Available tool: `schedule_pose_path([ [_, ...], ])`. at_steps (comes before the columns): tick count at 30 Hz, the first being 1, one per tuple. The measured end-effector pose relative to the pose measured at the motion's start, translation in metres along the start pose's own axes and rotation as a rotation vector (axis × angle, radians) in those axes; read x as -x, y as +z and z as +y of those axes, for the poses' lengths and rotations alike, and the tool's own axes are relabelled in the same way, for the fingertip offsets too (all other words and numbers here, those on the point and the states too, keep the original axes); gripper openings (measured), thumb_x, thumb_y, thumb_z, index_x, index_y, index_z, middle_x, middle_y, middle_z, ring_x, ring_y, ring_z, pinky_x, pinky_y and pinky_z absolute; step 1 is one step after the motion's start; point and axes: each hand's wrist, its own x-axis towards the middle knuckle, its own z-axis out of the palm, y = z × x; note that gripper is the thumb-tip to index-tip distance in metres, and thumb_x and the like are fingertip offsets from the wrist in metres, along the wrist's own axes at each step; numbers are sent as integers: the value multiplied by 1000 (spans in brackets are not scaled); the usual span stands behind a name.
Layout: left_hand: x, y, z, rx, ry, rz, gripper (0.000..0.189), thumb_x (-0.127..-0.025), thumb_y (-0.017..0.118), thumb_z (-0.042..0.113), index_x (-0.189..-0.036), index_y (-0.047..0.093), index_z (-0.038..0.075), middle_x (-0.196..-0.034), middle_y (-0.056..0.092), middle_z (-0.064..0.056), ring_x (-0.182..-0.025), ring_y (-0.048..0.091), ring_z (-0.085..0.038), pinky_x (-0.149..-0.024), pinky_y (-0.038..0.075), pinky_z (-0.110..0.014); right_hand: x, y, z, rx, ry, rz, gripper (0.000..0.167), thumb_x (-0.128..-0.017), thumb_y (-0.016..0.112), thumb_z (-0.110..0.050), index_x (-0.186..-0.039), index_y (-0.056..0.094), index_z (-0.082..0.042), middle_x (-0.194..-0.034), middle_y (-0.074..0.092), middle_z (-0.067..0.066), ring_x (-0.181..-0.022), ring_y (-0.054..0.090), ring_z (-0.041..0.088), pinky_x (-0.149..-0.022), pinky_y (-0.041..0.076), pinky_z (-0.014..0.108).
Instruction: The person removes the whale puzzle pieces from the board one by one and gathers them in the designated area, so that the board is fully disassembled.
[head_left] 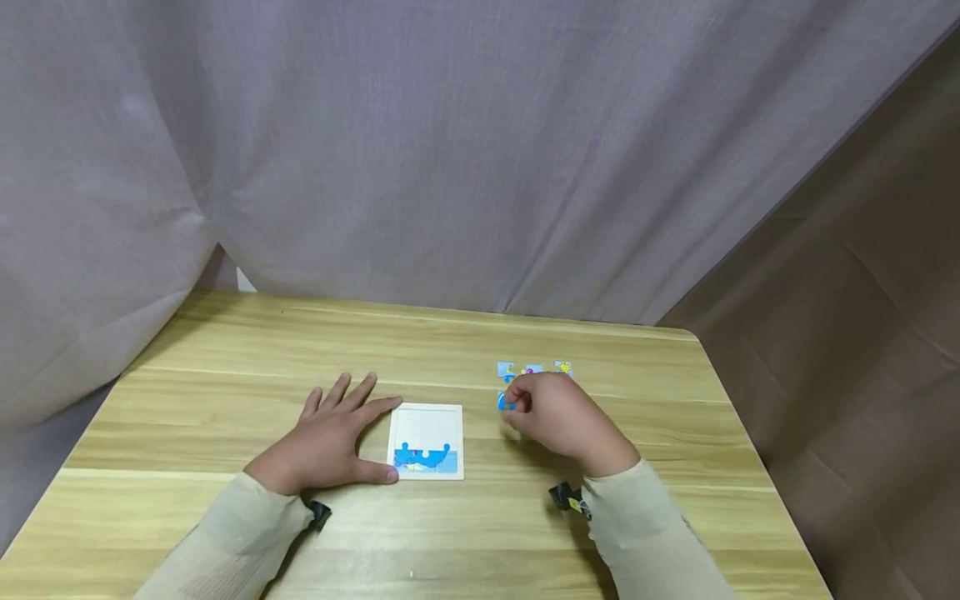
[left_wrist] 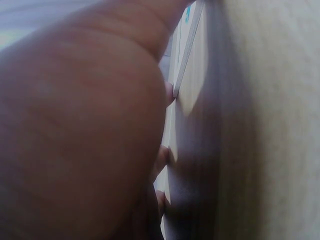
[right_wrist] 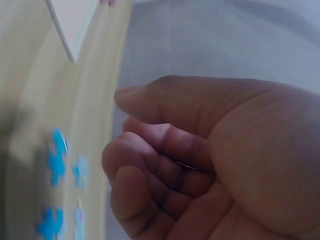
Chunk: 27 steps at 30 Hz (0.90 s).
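Note:
My left hand (head_left: 330,442) lies spread at the left side of a small white puzzle tray (head_left: 427,406). Its index fingertip touches the top left corner and its thumb the bottom left corner. Blue puzzle pieces (head_left: 425,460) with a picture on them fill the tray's lower part; the upper part is bare white. Over several loose puzzle pieces (head_left: 506,368) hovers my right hand (head_left: 562,421), its fingers bent, the thumb apart from them and nothing visible between. One blue piece (head_left: 504,402) shows beside its fingertips, and the hand hides part of the group.
Everything lies on a wood-grain table (head_left: 360,542). Behind it hangs a grey curtain (head_left: 450,167), with a darker brown cloth (head_left: 862,333) along the right. Black straps (head_left: 562,497) show at both wrists.

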Motion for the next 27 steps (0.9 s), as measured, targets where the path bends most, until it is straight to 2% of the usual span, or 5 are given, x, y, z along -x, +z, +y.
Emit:
schedule_pose_path([
  [4, -1, 0, 0, 1, -2, 2, 107, -82, 89, 77, -172, 48, 35, -189, 20, -17, -174, 6, -56, -130, 5, -86, -4, 12, -17, -24, -42, -36, 13, -98, 85, -17, -92, 74, -19, -81, 63, -11, -75, 55, 7, -76, 50, 27],
  [9, -1, 0, 0, 9, -4, 2, 107, -82, 89, 77, -172, 48, 36, -189, 20, -17, -174, 5, -56, -130, 4, -86, -9, 29, -34, -54, -88, -70, 18, -98, 87, -17, -89, 72, -20, -77, 61, -12, -71, 53, 5, -73, 49, 26],
  [17, -1, -1, 1, 7, -4, 2, 106, -82, 89, 76, -171, 49, 35, -188, 21, -18, -173, 7, -57, -129, 6, -87, -15, 52, -52, -83, -167, -133, 12, -95, 89, -15, -99, 80, -9, -81, 66, -10, -75, 58, 5, -78, 54, 26],
  [22, -1, -1, 0, 2, 2, 7, 106, -82, 89, 77, -172, 49, 35, -188, 21, -18, -173, 8, -58, -129, 7, -87, -20, 65, -59, -54, -208, -158, 14, -94, 92, -16, -100, 81, -11, -86, 72, -3, -77, 57, 4, -78, 53, 23],
  [27, -1, 0, -1, 2, 9, 19, 105, -82, 89, 76, -171, 50, 35, -188, 23, -18, -173, 8, -58, -128, 7, -88, -25, 76, -65, -8, -250, -160, 18, -93, 93, -19, -104, 81, -12, -88, 73, -3, -79, 56, 4, -79, 52, 22],
])
